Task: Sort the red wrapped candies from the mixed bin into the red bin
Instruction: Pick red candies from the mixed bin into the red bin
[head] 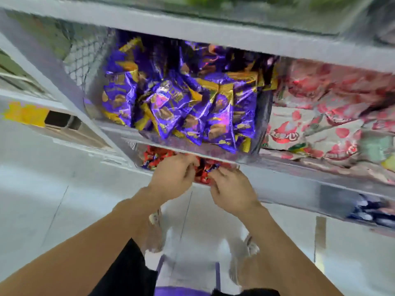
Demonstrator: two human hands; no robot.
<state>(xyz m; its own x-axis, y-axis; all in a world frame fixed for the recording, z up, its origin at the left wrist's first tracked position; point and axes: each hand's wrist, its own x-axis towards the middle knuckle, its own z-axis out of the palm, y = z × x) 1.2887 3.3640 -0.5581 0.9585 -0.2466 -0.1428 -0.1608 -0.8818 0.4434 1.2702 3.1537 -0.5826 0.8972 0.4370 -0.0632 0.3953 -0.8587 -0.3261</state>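
Observation:
A low bin [136, 155] on the bottom shelf holds red wrapped candies [155, 158] with a few blue ones mixed in. Both hands reach into its front. My left hand [174, 177] has its fingers curled down into the red candies; whether it grips one is blurred. My right hand [232, 190] sits beside it, its fingers curled at a red candy with a dark blue end [206, 171]. The shelf edge above hides the back of the bin.
Directly above, a clear bin [264, 116] is piled with purple and gold snack bags [181, 99]. To its right lie pink strawberry-print packs [320, 129]. A lower right bin holds dark blue items [369, 210]. Grey floor and my feet lie below.

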